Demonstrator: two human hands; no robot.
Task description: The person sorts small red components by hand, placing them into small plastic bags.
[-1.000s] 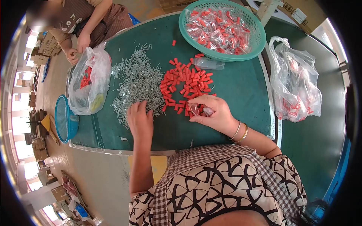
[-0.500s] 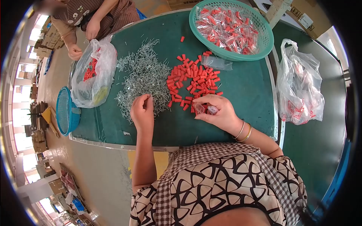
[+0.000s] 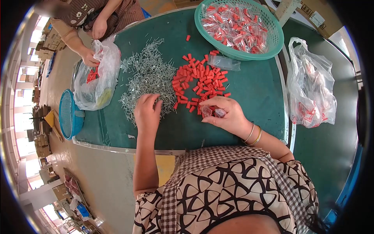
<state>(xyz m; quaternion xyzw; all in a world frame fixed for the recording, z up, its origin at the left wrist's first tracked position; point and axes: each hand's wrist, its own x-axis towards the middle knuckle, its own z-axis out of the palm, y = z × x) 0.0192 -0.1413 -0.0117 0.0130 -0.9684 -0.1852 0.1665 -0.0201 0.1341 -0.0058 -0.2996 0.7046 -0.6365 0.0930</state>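
In the head view, the worker's left hand [image 3: 146,113] was at the near side of a heap of metal fasteners [image 3: 148,76], thumb and fingers parted; whether a piece sat behind them I couldn't tell. The right hand [image 3: 230,114] had its fingers closed on a small clear bag [image 3: 207,112], just beside the near end of the red plugs [image 3: 202,80].

The likeliest trouble, to my eye, was mixing: the two heaps nearly met, so a wide sweep of the left hand might have dragged one into the other. A slack pinch could also have let the bag tip and spill.

Bare green counter [image 3: 259,101] lay between the right hand and the right edge, with a strip toward the apron [image 3: 226,153]. The green basket [image 3: 276,41] crowded the far right corner; a plastic bag [image 3: 86,95] and a co-worker's hand [image 3: 90,59] filled the left edge.
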